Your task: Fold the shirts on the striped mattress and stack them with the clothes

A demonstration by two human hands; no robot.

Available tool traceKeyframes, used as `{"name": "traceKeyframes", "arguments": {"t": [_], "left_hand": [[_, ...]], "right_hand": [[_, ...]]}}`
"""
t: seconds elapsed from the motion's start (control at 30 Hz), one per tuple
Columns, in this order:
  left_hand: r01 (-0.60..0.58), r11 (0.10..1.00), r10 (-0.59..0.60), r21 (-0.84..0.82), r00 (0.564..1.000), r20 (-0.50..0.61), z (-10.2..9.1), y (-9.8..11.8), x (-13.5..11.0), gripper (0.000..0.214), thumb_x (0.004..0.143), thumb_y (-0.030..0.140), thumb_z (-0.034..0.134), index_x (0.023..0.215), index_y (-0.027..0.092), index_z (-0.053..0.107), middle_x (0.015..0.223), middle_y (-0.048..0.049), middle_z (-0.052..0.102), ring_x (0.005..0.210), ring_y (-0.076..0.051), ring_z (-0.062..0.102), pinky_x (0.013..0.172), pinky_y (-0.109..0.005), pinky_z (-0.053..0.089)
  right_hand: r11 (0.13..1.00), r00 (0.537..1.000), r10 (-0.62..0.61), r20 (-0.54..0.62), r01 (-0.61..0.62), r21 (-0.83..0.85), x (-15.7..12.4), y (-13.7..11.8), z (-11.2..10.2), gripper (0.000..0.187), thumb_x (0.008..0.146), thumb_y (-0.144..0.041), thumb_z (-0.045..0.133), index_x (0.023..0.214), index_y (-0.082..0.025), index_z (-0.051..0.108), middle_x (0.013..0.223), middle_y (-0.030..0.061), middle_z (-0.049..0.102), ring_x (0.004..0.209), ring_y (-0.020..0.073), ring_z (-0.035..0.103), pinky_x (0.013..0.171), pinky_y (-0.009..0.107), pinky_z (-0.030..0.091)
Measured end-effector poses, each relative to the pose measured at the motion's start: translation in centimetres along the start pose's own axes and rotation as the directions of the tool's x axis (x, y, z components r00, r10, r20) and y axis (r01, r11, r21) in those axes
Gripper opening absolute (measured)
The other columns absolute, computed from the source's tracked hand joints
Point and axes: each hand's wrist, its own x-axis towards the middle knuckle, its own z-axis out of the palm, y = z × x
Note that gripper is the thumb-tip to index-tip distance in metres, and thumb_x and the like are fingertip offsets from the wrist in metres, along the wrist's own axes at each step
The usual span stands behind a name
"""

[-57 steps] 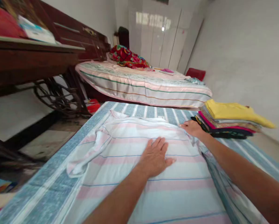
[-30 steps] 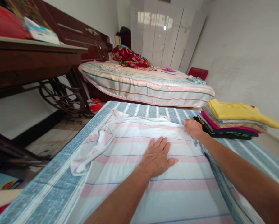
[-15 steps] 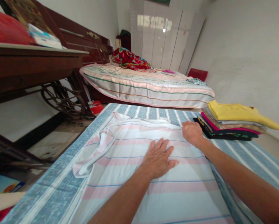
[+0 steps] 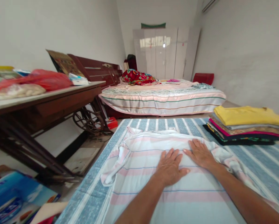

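Shirt (image 4: 139, 180) lies face-up under both hands, white with pink bands and thin blue lines, spread on a blue striped cloth (image 4: 258, 161). Left hand (image 4: 171, 168) rests flat on the chest, palm down, fingers fanned and thumb out toward the other hand. Right hand (image 4: 201, 154) lies just beside it, a little farther off and nearer the shoulder, also flat with the fingers apart. The two hands are close but do not touch

Beyond the fingertips runs the neckline (image 4: 162, 132), near the far edge of the cloth. Left of the left hand, one sleeve (image 4: 113, 166) lies out to the side, creased. Right of the right hand, the other sleeve (image 4: 232, 161) is bunched along the forearm; how its lower end lies is hard to tell

Farther right of the right hand sits a stack (image 4: 244, 133) of folded clothes, a yellow top (image 4: 249, 115) uppermost, with pink and dark layers beneath. Past both hands is a bed (image 4: 165, 102) bearing a red floral quilt (image 4: 138, 77). Well left of the left hand, a tabletop (image 4: 53, 95) carries a red bag (image 4: 48, 81), with an iron wheel (image 4: 85, 119) below
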Motion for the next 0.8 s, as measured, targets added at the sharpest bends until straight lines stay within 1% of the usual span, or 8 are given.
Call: {"name": "traceKeyframes", "arguments": {"t": [0.13, 0.23, 0.37, 0.43, 0.53, 0.6, 0.7, 0.8], "left_hand": [[0.0, 0.999, 0.0, -0.039, 1.0, -0.016, -1.1, -0.9, 0.4, 0.068, 0.088, 0.06, 0.028, 0.14, 0.016, 0.031, 0.147, -0.0099, 0.032, 0.137, -0.02, 0.024, 0.111, -0.042, 0.022], [0.122, 0.992, -0.117, 0.028, 0.985, -0.126, -2.9, -2.7, 0.3, 0.059, 0.09, 0.048, 0.032, 0.136, 0.011, 0.037, 0.143, -0.0126, 0.039, 0.133, -0.018, 0.033, 0.11, -0.033, 0.026], [0.425, 0.88, -0.358, 0.214, 0.888, -0.29, -5.4, -7.5, -0.6, 0.052, 0.091, 0.036, 0.032, 0.133, 0.005, 0.04, 0.141, -0.0166, 0.04, 0.132, -0.024, 0.034, 0.108, -0.04, 0.027], [0.505, 0.824, -0.423, 0.259, 0.85, -0.313, -6.2, -10.5, -1.2, 0.053, 0.092, 0.038, 0.028, 0.133, 0.004, 0.039, 0.141, -0.0182, 0.04, 0.131, -0.025, 0.035, 0.108, -0.042, 0.028], [0.447, 0.847, -0.389, 0.287, 0.89, -0.238, -6.4, -14.5, -2.0, 0.056, 0.093, 0.043, 0.024, 0.133, 0.006, 0.039, 0.141, -0.0156, 0.04, 0.131, -0.021, 0.035, 0.109, -0.035, 0.026], [0.385, 0.87, -0.337, 0.309, 0.92, -0.199, -6.2, -16.1, -2.4, 0.057, 0.093, 0.046, 0.022, 0.134, 0.01, 0.039, 0.142, -0.0128, 0.04, 0.132, -0.02, 0.034, 0.11, -0.034, 0.024], [0.354, 0.874, -0.317, 0.332, 0.934, -0.163, -6.3, -16.6, -2.5, 0.059, 0.092, 0.048, 0.022, 0.134, 0.011, 0.04, 0.144, -0.0126, 0.038, 0.133, -0.021, 0.032, 0.11, -0.035, 0.023], [0.385, 0.86, -0.349, 0.335, 0.922, -0.166, -6.9, -15.1, -2.4, 0.06, 0.092, 0.046, 0.022, 0.134, 0.006, 0.039, 0.144, -0.0155, 0.036, 0.134, -0.022, 0.03, 0.11, -0.035, 0.023]], "right_hand": [[0.999, 0.999, -0.03, -0.027, 0.031, 0.014, -0.2, -0.1, -0.1, 0.068, 0.089, -0.059, 0.025, 0.131, -0.01, 0.044, 0.14, 0.0195, 0.038, 0.131, 0.0317, 0.03, 0.103, 0.046, 0.027], [0.999, 0.999, -0.042, -0.029, 0.043, 0.02, -0.2, 0.1, 0.0, 0.071, 0.088, -0.062, 0.023, 0.131, -0.009, 0.044, 0.138, 0.0197, 0.039, 0.131, 0.0313, 0.03, 0.102, 0.047, 0.026], [0.999, 0.999, -0.047, -0.026, 0.047, 0.023, -0.1, 0.1, -0.1, 0.072, 0.087, -0.063, 0.023, 0.131, -0.009, 0.043, 0.138, 0.0195, 0.039, 0.13, 0.0324, 0.031, 0.102, 0.047, 0.026], [0.998, 0.999, -0.042, -0.024, 0.043, 0.038, -0.1, 0.2, -0.2, 0.072, 0.087, -0.063, 0.024, 0.132, -0.009, 0.043, 0.138, 0.0195, 0.039, 0.129, 0.0328, 0.031, 0.102, 0.047, 0.026], [0.998, 0.999, -0.032, -0.01, 0.032, 0.05, -0.1, 0.2, -0.4, 0.073, 0.086, -0.063, 0.024, 0.132, -0.009, 0.043, 0.138, 0.0198, 0.039, 0.13, 0.0335, 0.029, 0.102, 0.047, 0.026], [0.998, 1.0, -0.028, -0.004, 0.028, 0.059, -0.1, 0.2, -0.5, 0.072, 0.087, -0.062, 0.024, 0.132, -0.009, 0.043, 0.138, 0.0195, 0.039, 0.131, 0.0333, 0.028, 0.102, 0.047, 0.026], [0.997, 1.0, -0.025, -0.006, 0.026, 0.072, -0.2, 0.2, -0.6, 0.07, 0.087, -0.061, 0.024, 0.131, -0.01, 0.044, 0.138, 0.0188, 0.039, 0.131, 0.0328, 0.028, 0.103, 0.047, 0.025], [0.998, 1.0, -0.021, -0.004, 0.021, 0.062, -0.3, 0.3, -0.6, 0.07, 0.087, -0.061, 0.024, 0.132, -0.01, 0.042, 0.138, 0.0193, 0.039, 0.13, 0.0326, 0.029, 0.102, 0.046, 0.025]]}}
